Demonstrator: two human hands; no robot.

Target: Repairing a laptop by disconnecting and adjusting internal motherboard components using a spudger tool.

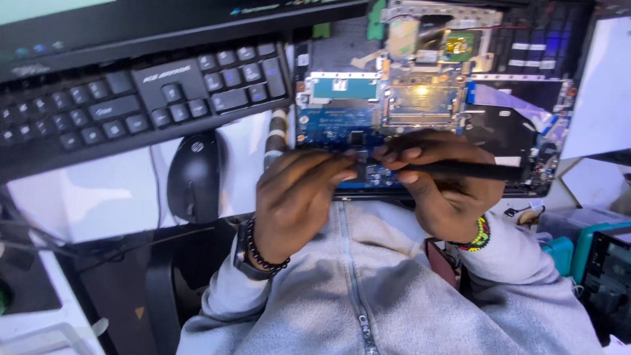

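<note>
Seen from above, looking down a grey zip-front hooded top [368, 289]. Right hand [447, 177] clenched around a slim black rod-shaped tool [473, 171], held level, its long end pointing out to the right and its near end reaching toward the left hand. Left hand [299, 194] with fingers [338, 172] pinched together at the tool's near end, touching it or something very small there; cannot tell which, since that spot is blurred. Both hands raised just above the near edge of an opened laptop base with a blue circuit board and bare metal frames [394, 98], lying on the white worktop [98, 190]. Small square black chip [357, 139] on the blue board just beyond the left fingertips. Dark bead bracelet and black wristwatch [253, 253] on the left wrist; multicoloured bead bracelet [480, 235] on the right wrist. Left of the laptop base, a black computer mouse [194, 174] resting on the worktop, and beyond it a black full-size keyboard [138, 98] tilted across the upper left. Dark monitor edge [164, 23] along the top. Teal-and-black plastic cases [591, 253] at the right edge, near the right elbow.
</note>
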